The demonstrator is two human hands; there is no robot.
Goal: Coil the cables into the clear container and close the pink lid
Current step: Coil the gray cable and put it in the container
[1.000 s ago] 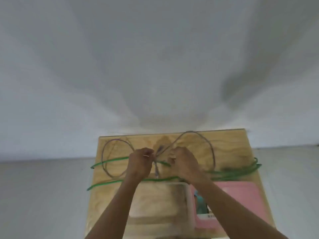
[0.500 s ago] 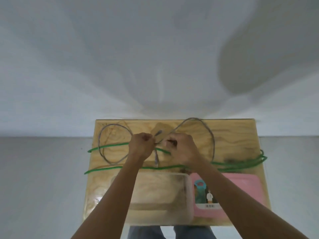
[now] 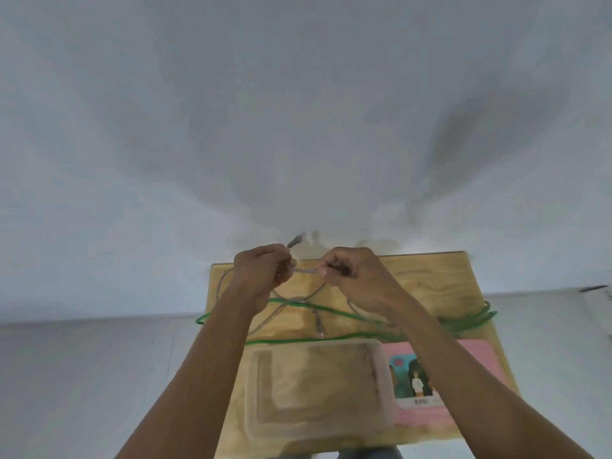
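Both hands are raised above the far edge of the wooden counter (image 3: 430,279). The left hand (image 3: 261,271) has its grip closed around the grey cable (image 3: 306,270), with a dark plug end (image 3: 294,242) projecting up and away from the top of that grip. The right hand (image 3: 356,276) has its grip pinched shut on the same grey cable, and a short, nearly level run of cable spans the gap between the two grips. Below the grips the grey cable hangs down in loose loops to the counter; a second plug end (image 3: 319,327) lies on the wood below and between the grips, its detail blurred. The green cable (image 3: 463,321) lies on the counter beneath the grips, unheld, running across the full width in long strands, bunched on the side of the right grip and overhanging the counter edge on the side of the left grip. The clear container (image 3: 318,389) sits open on the counter nearer the person than both grips, directly below them, with neither cable inside. The pink lid (image 3: 470,359) lies flat just beside the container on the right grip's side, touching or nearly touching it, partly covered by the right forearm; a printed label (image 3: 414,379) shows on its surface.
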